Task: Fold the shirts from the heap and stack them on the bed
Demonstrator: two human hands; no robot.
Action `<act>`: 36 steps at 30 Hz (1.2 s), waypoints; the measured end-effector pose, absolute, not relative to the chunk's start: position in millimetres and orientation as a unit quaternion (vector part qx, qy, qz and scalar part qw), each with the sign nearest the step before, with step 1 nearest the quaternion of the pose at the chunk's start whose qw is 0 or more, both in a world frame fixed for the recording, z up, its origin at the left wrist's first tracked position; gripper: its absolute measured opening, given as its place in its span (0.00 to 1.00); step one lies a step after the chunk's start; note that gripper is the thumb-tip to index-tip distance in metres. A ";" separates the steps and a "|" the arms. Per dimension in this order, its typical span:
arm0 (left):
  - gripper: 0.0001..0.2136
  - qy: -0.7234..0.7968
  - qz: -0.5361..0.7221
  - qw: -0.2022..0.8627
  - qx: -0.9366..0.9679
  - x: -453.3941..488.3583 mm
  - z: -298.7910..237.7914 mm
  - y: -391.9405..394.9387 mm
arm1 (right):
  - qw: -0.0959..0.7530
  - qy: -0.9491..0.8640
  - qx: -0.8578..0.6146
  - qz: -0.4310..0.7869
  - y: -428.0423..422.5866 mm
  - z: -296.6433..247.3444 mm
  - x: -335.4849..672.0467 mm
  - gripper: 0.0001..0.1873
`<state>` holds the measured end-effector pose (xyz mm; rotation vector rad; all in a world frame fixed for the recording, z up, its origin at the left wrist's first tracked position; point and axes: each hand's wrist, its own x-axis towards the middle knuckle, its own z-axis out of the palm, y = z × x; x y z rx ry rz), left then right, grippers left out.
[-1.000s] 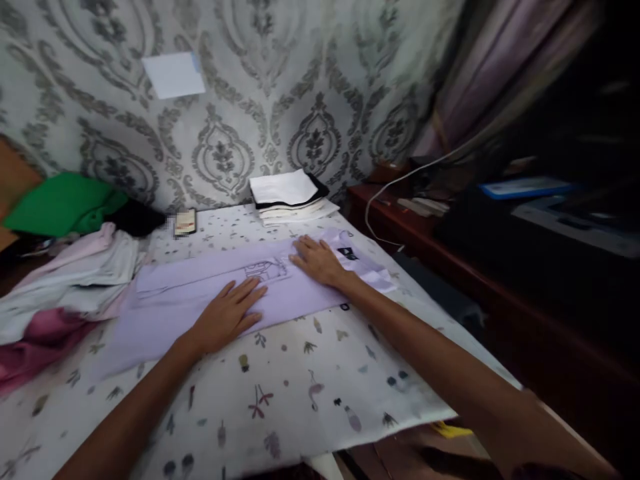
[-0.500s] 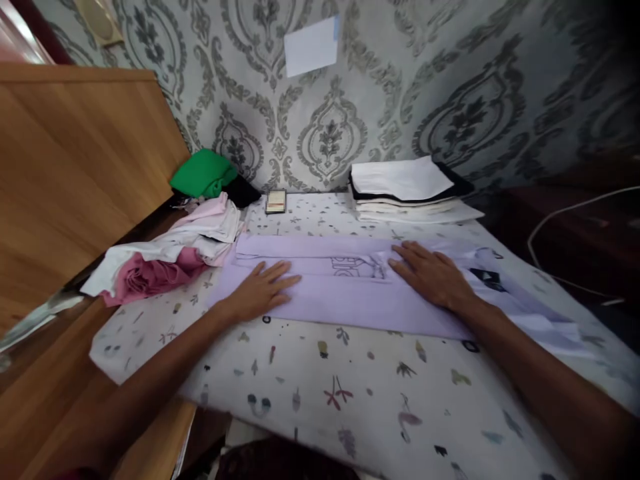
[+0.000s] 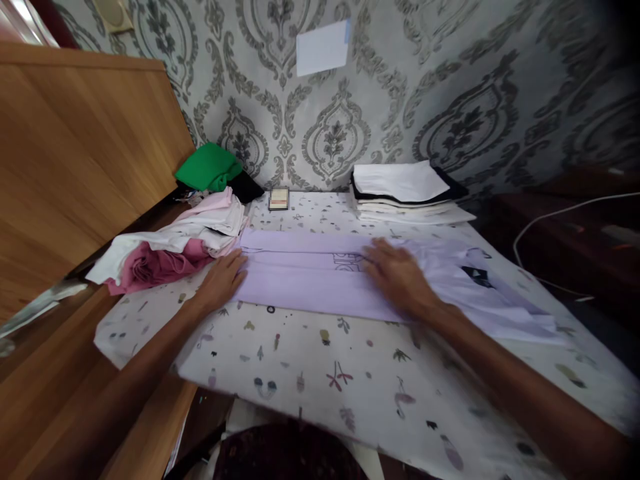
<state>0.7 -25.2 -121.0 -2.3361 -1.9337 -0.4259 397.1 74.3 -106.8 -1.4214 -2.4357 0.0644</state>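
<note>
Presently, the lilac garment (image 3: 305, 283) lies lengthwise across the middle of the counter (image 3: 300, 347), whose white covering (image 3: 360, 360) is printed with small plants and birds. Long fold lines run along the garment; a dark outline print (image 3: 346, 263) shows near its middle and a black patch (image 3: 477, 276) towards its right end, where the fabric is looser and creased. Left hand (image 3: 219, 280): set at the garment's left end, palm down, fingers (image 3: 234, 261) extended and nearly together, resting at the edge and closed on nothing. Right hand (image 3: 400, 277): over the garment's middle, beside the print, fingers (image 3: 379, 255) stretched out and slightly apart; blur prevents confirming whether they press the fabric, and no grip is visible. To the left, a pile of white and pink clothes (image 3: 227, 223), with a deep-pink rolled piece (image 3: 155, 265) at its near side; behind it, a green cloth (image 3: 210, 165) touching a black cloth (image 3: 247, 187). Near the patterned wall (image 3: 335, 137), which bears a white sheet (image 3: 323, 50), lie a small dark-edged card (image 3: 279, 199) and, farther right, a stack of folded fabrics (image 3: 400, 183), white on top with a black layer beneath
</note>
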 end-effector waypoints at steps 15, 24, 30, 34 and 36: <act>0.09 -0.634 -0.174 -0.194 -0.728 -7.7 -76.0 33.6 | 0.152 -0.948 -0.191 0.203 -3.1 -98.5 238.4 0.12; 0.14 -0.703 -0.269 -0.369 -0.546 -8.8 -75.1 16.5 | 0.174 -0.930 -0.284 0.159 20.3 -115.3 231.1 0.16; 0.27 -0.689 -0.256 -0.430 -0.525 -22.7 -74.1 -5.7 | 0.152 -0.941 -0.265 0.147 18.8 -118.1 232.2 0.20; 0.32 -0.667 -0.280 -0.498 -0.479 -21.5 -78.8 -21.0 | 0.135 -0.951 -0.251 0.121 17.2 -117.3 230.5 0.23; 0.34 -0.653 -0.299 -0.507 -0.477 -19.8 -83.2 -25.7 | 0.127 -0.954 -0.248 0.113 16.4 -117.6 230.1 0.24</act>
